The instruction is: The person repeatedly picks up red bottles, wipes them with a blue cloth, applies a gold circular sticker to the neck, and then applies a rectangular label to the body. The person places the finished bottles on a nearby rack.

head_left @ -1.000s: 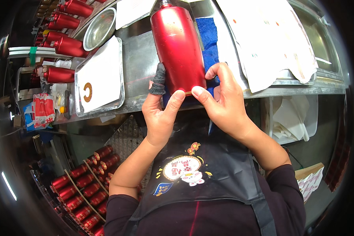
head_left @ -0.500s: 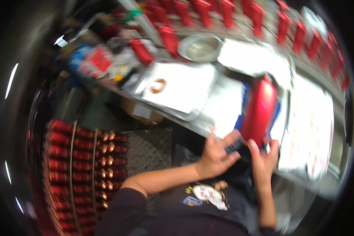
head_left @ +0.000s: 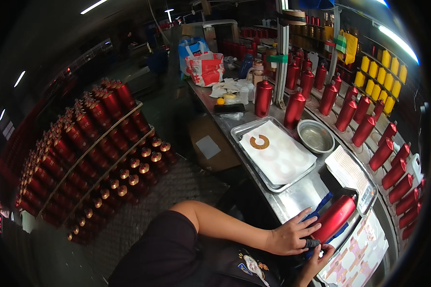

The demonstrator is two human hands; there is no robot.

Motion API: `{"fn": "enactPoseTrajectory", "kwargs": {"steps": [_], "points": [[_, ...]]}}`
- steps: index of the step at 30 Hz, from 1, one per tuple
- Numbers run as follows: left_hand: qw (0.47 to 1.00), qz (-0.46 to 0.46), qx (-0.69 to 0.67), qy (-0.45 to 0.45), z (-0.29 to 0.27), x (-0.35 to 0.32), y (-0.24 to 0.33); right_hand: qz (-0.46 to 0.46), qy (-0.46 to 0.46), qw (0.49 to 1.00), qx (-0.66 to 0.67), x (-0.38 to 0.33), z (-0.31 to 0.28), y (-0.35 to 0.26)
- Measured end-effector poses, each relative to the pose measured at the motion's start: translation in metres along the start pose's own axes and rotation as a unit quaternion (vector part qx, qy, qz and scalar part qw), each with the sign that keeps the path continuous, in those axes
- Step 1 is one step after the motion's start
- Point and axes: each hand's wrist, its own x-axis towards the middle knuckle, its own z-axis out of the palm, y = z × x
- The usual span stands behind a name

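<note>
A glossy red bottle (head_left: 337, 217) lies tilted on a blue holder (head_left: 339, 233) on the metal bench, its dark-topped end pointing away from me. My left hand (head_left: 289, 236) is at the bottle's near end with fingers spread, the fingertips reaching its side. A dark wrap (head_left: 312, 243) shows at the end of one of its fingers. Just below, my right hand (head_left: 318, 260) has its fingers bent and tips close together by the same end of the bottle; whatever is between them is too small to tell.
A metal tray (head_left: 278, 187) bears white sheets (head_left: 287, 160) and a brown C-shaped piece (head_left: 259, 142). Behind it stand a metal bowl (head_left: 316, 136) and upright red bottles (head_left: 295, 110). Printed sheets (head_left: 357, 253) lie at right. Stacked red bottles (head_left: 88, 119) fill the left; bags (head_left: 205, 69) sit farther back.
My view has swung, so the bench and bottle appear lower and farther right. My left hand has moved from beside the bottle onto its near end; the right stays close to that end.
</note>
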Motion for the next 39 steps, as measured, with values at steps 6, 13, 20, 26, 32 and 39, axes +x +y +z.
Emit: {"fn": "enactPoseTrajectory", "kwargs": {"steps": [6, 13, 20, 26, 32, 39], "points": [[0.997, 0.064, 0.021, -0.043, -0.001, 0.012, -0.003, 0.017, -0.024, 0.998, 0.048, -0.002, -0.006, 0.005], [0.986, 0.128, 0.108, -0.01, 0.02, 0.029, 0.01, 0.14, -0.035, 0.989, 0.017, -0.019, -0.026, -0.014], [0.999, -0.016, -0.039, -0.007, 0.007, 0.016, -0.025, -0.202, -0.049, 0.97, -0.127, -0.039, 0.004, -0.041], [0.992, -0.042, -0.115, -0.011, 0.016, 0.009, -0.042, -0.165, -0.008, 0.973, -0.159, -0.044, 0.007, -0.046], [0.993, -0.018, -0.11, -0.035, 0.005, 0.029, -0.034, -0.078, 0.022, 0.988, -0.134, -0.051, 0.006, -0.043], [0.994, 0.009, -0.104, -0.016, 0.016, 0.031, -0.039, -0.238, -0.031, 0.939, -0.247, -0.038, 0.005, -0.046]]}}
